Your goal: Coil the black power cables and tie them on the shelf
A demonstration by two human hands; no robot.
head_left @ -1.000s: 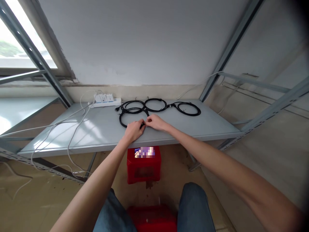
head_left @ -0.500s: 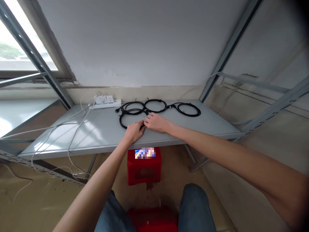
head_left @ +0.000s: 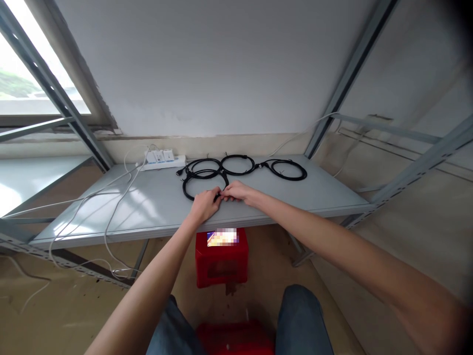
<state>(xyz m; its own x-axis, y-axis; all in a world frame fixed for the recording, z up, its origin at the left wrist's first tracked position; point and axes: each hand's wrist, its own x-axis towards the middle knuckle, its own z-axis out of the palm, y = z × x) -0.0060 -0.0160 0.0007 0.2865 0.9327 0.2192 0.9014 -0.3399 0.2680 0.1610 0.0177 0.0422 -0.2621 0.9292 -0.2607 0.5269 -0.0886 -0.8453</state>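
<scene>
A black cable (head_left: 185, 190), coiled into a ring, lies on the grey shelf (head_left: 151, 211) close to its front edge. My left hand (head_left: 205, 204) is closed on the near right part of that coil. Right beside it, my right hand (head_left: 236, 191) pinches the same coil, its fingertips almost meeting those of the left. What exactly lies between the fingertips is too small to make out. Behind the held coil, and touching it, is another coiled black cable (head_left: 205, 160). Two more rings, a middle cable coil (head_left: 238, 156) and a right cable coil (head_left: 288, 178), lie farther right.
A white power strip (head_left: 173, 161) with plugs stands at the back left, its white cords (head_left: 118, 199) trailing over the shelf's front edge. Metal uprights (head_left: 343, 93) frame both sides. Below is a red stool (head_left: 221, 264) with a blurred bright screen (head_left: 222, 237) on it.
My right hand has drawn slightly down and nearer to me, uncovering more of the coil's right side. The left hand stays on the cable. The view has tilted a little.
</scene>
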